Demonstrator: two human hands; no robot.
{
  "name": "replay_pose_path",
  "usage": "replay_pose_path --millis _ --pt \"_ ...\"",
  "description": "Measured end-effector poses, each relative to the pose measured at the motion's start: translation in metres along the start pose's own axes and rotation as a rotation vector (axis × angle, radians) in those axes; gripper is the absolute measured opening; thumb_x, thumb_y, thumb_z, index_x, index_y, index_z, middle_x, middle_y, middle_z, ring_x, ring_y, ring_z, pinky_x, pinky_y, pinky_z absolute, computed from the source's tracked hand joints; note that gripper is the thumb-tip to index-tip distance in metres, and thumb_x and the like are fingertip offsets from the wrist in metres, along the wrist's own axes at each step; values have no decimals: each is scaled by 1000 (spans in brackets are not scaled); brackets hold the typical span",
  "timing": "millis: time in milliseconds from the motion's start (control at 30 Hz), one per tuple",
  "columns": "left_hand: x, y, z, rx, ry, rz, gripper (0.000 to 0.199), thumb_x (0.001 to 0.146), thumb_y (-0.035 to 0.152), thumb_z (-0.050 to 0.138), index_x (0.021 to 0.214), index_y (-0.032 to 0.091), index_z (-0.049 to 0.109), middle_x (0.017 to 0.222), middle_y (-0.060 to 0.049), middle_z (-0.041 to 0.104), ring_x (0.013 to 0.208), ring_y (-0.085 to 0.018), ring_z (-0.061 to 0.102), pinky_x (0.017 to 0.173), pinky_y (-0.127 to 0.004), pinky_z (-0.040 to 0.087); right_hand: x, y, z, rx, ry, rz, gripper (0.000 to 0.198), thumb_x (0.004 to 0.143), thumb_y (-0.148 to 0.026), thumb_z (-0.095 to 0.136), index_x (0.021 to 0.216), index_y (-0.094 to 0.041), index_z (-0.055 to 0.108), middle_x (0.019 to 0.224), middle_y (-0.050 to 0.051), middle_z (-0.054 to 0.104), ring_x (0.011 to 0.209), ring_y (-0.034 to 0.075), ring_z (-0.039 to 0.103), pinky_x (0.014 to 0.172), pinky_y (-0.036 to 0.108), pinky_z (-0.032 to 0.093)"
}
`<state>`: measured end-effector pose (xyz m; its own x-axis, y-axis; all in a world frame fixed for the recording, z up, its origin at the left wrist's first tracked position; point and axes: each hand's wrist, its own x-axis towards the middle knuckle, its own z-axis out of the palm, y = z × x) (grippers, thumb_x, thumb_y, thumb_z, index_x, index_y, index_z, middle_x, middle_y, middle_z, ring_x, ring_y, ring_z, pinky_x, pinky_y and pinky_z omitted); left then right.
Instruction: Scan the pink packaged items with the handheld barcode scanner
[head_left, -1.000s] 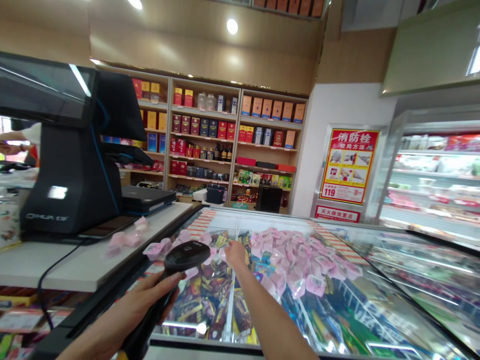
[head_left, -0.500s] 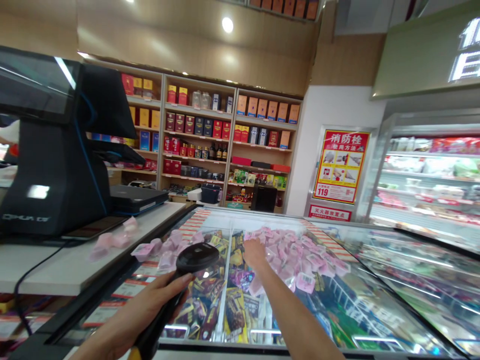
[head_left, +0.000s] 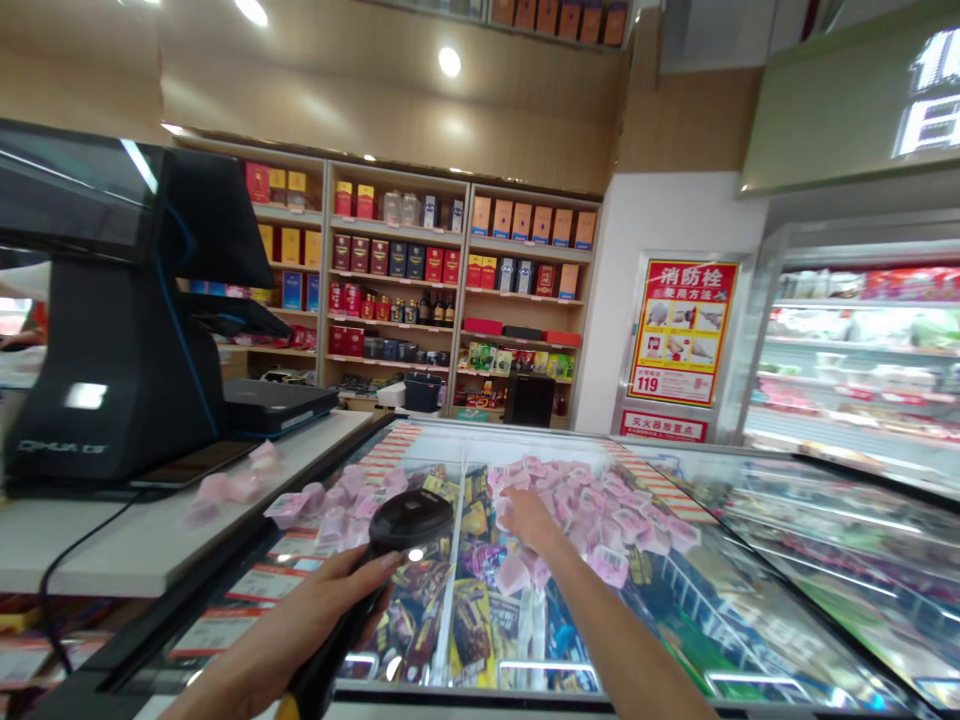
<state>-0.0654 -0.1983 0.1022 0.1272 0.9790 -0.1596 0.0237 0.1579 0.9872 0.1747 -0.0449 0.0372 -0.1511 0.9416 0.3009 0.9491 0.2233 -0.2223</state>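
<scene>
My left hand [head_left: 341, 590] is wrapped around the handle of a black handheld barcode scanner [head_left: 411, 518], held above the freezer's glass top with its head facing right. My right hand [head_left: 525, 518] is at the left side of a large heap of pink plastic cups [head_left: 600, 505], some with barcode labels. Its fingers are curled together low among the cups, and what lies between them is hidden. A smaller group of pink cups [head_left: 337, 500] lies left of the scanner, on the glass.
More pink cups [head_left: 229, 488] lie on the white counter [head_left: 90, 550] beside a black checkout terminal [head_left: 112, 360] with a cable. Packaged ice creams [head_left: 472, 625] show through the glass. Shelves of boxes [head_left: 394, 260] stand behind; a lit refrigerated case [head_left: 862, 350] is at right.
The scanner and my left hand have shifted slightly right. My right hand has moved slightly right and down, staying at the left side of the large heap. The view has tilted a little.
</scene>
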Motion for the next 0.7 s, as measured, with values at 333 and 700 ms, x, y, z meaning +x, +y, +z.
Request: replay_pose_path --millis 333,700 --pt "-3 1 -3 -6 9 8 34 54 48 61 65 16 54 50 5 50 43 -7 44 44 -19 34 3 -8 19 133 62 80 32 57 -13 53 89 -13 55 91 10 59 85 18 53 70 23 37" --pt "-3 3 -5 28 -73 32 33 58 49 58 65 17 52 53 4 49 46 -7 44 46 -20 36 2 -4 8 610 315 -81 53 58 -10 44 110 -15 37 92 5 58 80 14 55 72 23 41"
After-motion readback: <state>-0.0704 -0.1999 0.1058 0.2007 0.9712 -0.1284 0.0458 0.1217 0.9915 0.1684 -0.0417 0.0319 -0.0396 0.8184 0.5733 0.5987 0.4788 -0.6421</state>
